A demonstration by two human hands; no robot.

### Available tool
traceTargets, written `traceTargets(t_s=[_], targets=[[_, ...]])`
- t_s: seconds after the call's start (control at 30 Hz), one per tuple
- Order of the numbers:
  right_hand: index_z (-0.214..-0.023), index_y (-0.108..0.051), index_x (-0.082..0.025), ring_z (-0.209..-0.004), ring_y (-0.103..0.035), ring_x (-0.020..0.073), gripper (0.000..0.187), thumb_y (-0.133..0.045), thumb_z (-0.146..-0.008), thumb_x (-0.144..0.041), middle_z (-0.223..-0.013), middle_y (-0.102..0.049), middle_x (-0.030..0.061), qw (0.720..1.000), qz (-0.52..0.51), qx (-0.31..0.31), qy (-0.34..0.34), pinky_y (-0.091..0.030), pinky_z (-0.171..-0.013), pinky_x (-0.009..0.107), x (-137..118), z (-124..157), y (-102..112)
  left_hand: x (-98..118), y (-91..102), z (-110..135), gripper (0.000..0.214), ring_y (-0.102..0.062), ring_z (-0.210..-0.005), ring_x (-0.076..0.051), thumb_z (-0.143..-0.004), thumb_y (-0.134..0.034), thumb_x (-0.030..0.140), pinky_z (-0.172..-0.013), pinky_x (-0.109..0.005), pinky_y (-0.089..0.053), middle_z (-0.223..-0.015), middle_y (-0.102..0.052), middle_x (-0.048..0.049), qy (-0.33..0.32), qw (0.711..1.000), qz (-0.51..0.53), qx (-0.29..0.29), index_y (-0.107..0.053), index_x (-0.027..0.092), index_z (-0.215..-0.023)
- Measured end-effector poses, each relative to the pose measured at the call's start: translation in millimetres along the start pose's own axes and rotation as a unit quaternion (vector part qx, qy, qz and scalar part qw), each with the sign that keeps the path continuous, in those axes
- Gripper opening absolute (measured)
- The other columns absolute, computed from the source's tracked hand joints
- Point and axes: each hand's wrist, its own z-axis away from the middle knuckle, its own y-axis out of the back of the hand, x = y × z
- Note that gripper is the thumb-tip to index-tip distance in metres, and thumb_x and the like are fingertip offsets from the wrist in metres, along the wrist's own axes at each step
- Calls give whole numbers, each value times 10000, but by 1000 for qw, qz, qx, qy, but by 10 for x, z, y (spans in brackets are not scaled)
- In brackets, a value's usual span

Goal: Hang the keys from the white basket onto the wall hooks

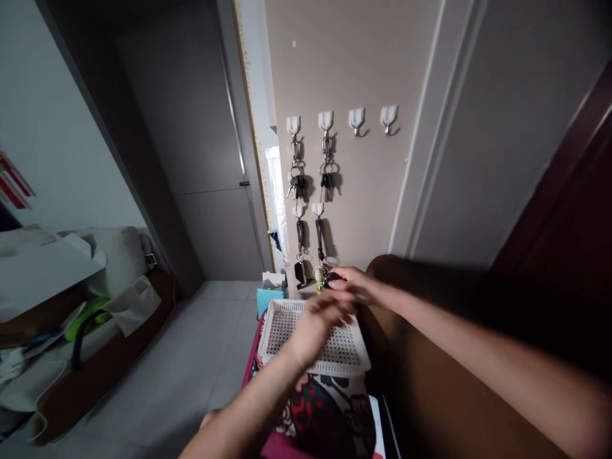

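My right hand [356,285] is closed around a black key fob [332,278] at the low end of a dark strap [320,241]. That strap hangs from a white wall hook [318,210]. A yellow-green charm [319,279] dangles beside the fob. Just below, my left hand [315,322] is held over the white perforated basket [272,335], its fingers loosely apart and somewhat blurred, with nothing visible in them. To the left hangs another strap [299,236] with a dark holder [301,273]. Higher up, two key bunches [297,185] [326,180] hang from hooks.
Two white hooks [356,120] [389,118] at the upper right carry nothing. The basket rests on a patterned, pink-edged surface [329,408]. A blue box [270,293] stands behind it, brown furniture [430,382] is at the right, and a cluttered sofa [115,255] is at the left.
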Motion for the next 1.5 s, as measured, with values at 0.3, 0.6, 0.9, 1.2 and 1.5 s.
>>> traceTargets(t_s=[0.3, 0.6, 0.9, 1.2, 1.5], targets=[[-831, -467, -134, -554, -499, 77, 183, -428, -675, -220, -744, -542, 45, 971, -237, 33, -28, -399, -484, 205, -121, 70, 39, -236, 274, -479, 293, -473, -659, -87, -545, -564, 225, -561, -196, -316, -739, -530, -14, 100, 993, 37, 39, -504, 163, -825], [-744, -478, -136, -528, -513, 81, 111, -447, -660, -201, -685, -549, 27, 963, -265, 35, -21, -405, -468, 209, -126, 70, 40, -260, 181, -542, 268, -386, -439, -31, -498, -596, 310, -454, -172, -272, -508, -462, 27, 69, 997, 42, 8, -515, 101, -644], [-736, -500, -142, -468, -465, 50, 113, -422, -683, -206, -643, -519, 11, 972, -215, 76, -48, -346, -401, 167, -52, 17, 83, -178, 276, -586, 229, -429, -448, -37, -521, -578, 292, -487, -175, -334, -496, -482, 30, 54, 993, 81, 59, -520, 113, -652], [-750, -502, -149, -625, -489, 90, 154, -434, -660, -254, -719, -524, 21, 994, -98, 12, -40, -360, -485, 192, -8, 30, 0, -79, 262, -602, 196, -472, -456, -47, -571, -545, 267, -508, -179, -364, -552, -542, -3, 54, 994, 88, 22, -535, 104, -680], [-790, -506, -126, -636, -475, 99, 207, -488, -589, -172, -689, -541, 1, 997, 4, 16, 70, -366, -596, 226, 81, -32, -46, 16, 266, -578, 138, -482, -453, -49, -612, -520, 223, -470, -158, -360, -537, -540, -12, 59, 991, 116, 1, -524, 100, -674]])
